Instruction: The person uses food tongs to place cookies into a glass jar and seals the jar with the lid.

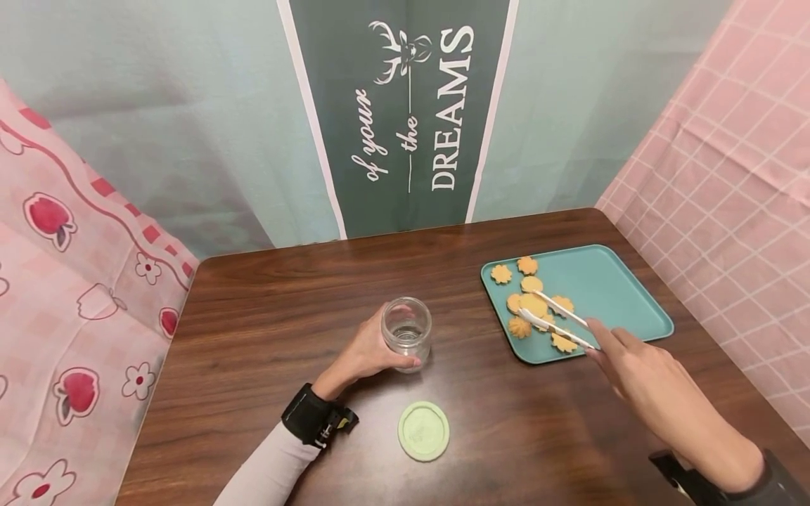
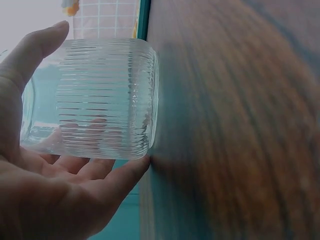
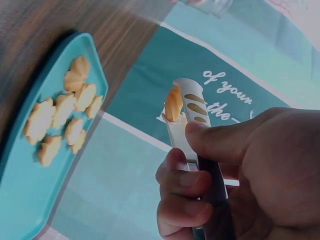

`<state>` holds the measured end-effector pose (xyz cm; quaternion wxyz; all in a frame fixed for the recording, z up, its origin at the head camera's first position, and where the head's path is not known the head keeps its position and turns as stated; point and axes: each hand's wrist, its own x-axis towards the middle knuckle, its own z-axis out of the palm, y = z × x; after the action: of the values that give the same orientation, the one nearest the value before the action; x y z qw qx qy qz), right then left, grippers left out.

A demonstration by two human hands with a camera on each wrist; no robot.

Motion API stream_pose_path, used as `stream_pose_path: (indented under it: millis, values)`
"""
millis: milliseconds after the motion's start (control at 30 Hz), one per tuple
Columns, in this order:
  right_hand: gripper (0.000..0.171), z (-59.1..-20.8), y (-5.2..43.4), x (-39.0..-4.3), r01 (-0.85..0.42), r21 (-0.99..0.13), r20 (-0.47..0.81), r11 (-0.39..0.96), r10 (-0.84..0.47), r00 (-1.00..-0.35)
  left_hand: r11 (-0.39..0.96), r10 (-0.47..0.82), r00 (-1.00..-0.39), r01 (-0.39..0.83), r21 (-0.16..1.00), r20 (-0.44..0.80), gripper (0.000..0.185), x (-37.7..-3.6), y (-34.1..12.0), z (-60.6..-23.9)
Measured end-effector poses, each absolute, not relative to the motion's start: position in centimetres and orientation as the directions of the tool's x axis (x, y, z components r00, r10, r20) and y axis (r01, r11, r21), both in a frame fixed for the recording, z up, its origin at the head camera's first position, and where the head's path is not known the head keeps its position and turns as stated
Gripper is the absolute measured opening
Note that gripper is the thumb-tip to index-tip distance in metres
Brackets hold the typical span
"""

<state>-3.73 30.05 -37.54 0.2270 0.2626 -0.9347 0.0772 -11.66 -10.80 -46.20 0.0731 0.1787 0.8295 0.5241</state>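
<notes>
My left hand (image 1: 367, 349) grips a clear glass jar (image 1: 406, 332) that stands upright on the table with its mouth uncovered. Ribbed sides of the jar (image 2: 100, 100) show between thumb and fingers in the left wrist view. With my right hand (image 1: 661, 383) I hold white-tipped tongs (image 1: 560, 331) above the left part of a teal tray (image 1: 607, 288). Between the tong tips a golden cookie (image 3: 173, 104) is pinched, raised off the tray. Several more cookies (image 1: 502, 274), some flower-shaped, lie on the tray's left side.
A round light green lid (image 1: 423, 431) lies on the brown wooden table (image 1: 304, 295), nearer to me than the jar. Behind the table hangs a green cloth (image 1: 405, 204) with lettering. Pink cloths (image 1: 728, 197) hang along both sides.
</notes>
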Motion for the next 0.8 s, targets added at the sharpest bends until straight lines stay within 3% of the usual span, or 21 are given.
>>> stream_pose_path:
  millis: [233,800]
  values:
    - [0.064,-36.6,29.3,-4.0,-0.54,-0.033,0.445,0.841,-0.472,-0.762,0.382,0.377,-0.924,0.225,0.896,0.072,0.093,-11.7,-10.8,-46.2]
    - [0.069,-34.8,27.2,-4.9,-0.6,-0.013,0.454,0.8,-0.53,-0.716,0.362,0.385,-0.92,0.22,0.906,0.069,0.091,-11.6,-10.9,-46.5]
